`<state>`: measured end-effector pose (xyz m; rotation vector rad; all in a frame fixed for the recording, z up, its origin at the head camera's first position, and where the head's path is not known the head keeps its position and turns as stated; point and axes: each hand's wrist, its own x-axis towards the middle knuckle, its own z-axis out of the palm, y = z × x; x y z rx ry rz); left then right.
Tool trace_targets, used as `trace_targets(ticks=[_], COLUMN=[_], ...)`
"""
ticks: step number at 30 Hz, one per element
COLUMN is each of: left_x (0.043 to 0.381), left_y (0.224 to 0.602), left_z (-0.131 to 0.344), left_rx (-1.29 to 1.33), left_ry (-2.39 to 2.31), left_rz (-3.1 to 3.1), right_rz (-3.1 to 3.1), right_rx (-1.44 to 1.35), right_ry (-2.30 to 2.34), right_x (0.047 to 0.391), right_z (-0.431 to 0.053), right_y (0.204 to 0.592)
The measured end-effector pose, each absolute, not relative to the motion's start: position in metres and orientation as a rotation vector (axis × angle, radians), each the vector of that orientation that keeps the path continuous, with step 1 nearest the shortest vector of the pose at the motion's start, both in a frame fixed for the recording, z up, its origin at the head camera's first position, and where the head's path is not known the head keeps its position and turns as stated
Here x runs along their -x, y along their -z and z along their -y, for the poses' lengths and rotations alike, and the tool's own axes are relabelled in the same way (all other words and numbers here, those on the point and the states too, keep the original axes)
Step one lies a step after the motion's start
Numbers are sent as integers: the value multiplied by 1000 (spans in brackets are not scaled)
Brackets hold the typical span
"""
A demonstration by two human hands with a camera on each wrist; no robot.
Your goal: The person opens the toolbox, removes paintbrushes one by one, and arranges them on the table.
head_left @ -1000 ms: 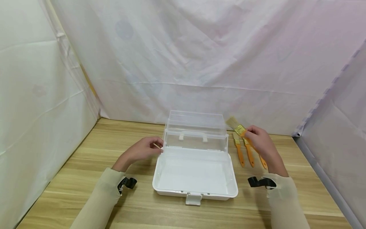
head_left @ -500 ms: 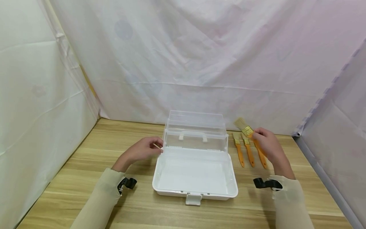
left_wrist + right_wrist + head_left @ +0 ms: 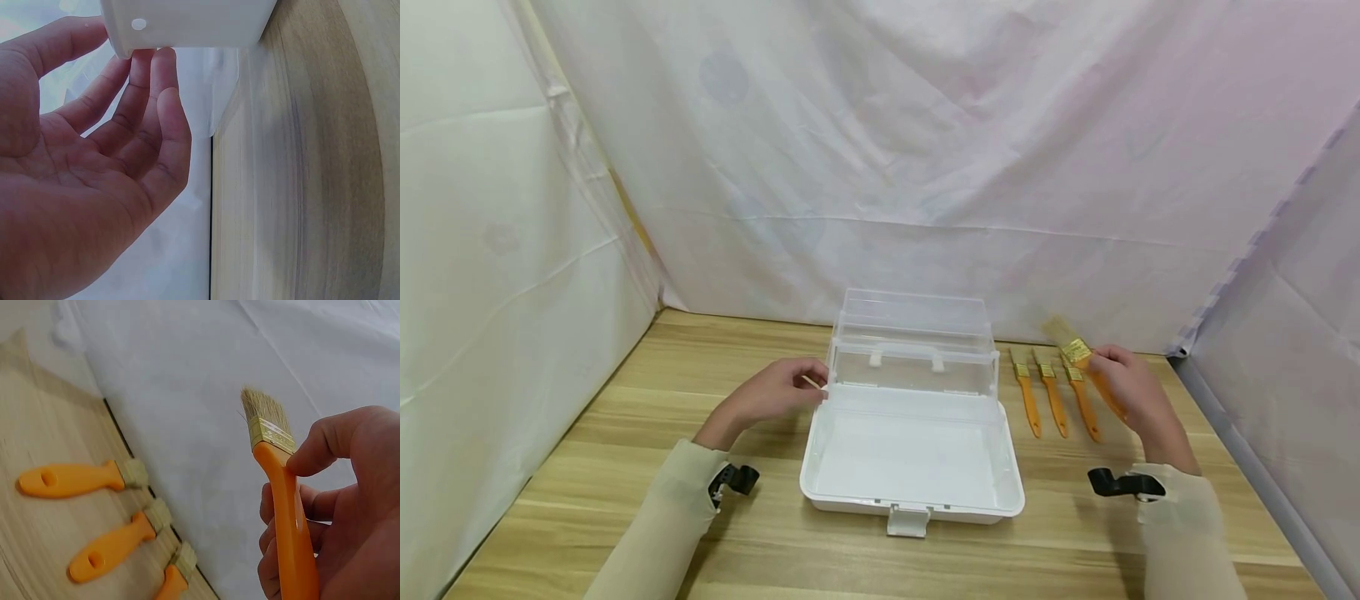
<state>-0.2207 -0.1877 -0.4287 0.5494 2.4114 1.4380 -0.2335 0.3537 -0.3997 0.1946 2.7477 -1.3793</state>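
In my right hand point(image 3: 1133, 390) is a paintbrush point(image 3: 286, 506) with an orange handle, gold metal band and pale bristles. Thumb and fingers grip its handle, and the bristles point up and to the left, clear of the tabletop. Three similar paintbrushes point(image 3: 1054, 404) lie side by side on the table to the left of that hand. A white plastic box point(image 3: 917, 467) stands with its clear lid point(image 3: 916, 321) tipped back. My left hand point(image 3: 775, 390) holds the box at its back left corner, thumb on one side and curled fingers on the other.
The box's latch point(image 3: 908, 522) hangs down at the front. Behind the wooden table point(image 3: 760, 533) a white cloth point(image 3: 880, 167) hangs as a backdrop, with more cloth at both sides.
My right hand has moved to the right with its paintbrush, passing over the lying brushes and uncovering the rightmost one. The left hand and the box have stayed in place.
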Motion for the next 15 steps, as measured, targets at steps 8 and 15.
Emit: trace_targets(ticks=[8,15], left_x=[220,221], left_y=[428,429], left_z=[188,188], left_rx=[-539,-546], left_ry=[-1438,-1443], left_rz=[-2406,-2406], right_rz=[-2695,-2665], right_rx=[-275,-324], right_ry=[1376,1370], right_x=[237,242], right_z=[-384,-407], right_y=[411,423])
